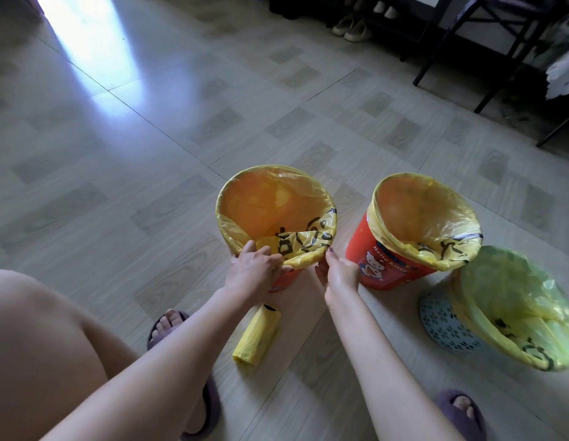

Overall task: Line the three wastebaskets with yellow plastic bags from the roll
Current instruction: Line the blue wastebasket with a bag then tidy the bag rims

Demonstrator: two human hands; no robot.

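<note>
Yellow bags [311,237] bore black markings; two wastebaskets [367,253] were orange-red, one with a cartoon print, the third [442,326] pale blue with a flower pattern. The slippers [461,409] were purple.

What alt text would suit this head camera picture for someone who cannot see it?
A person's left hand and right hand grip a yellow bag folded over the near rim of an orange wastebasket. Two bag-lined baskets stand to the right, and the bag roll lies on the floor.
</note>
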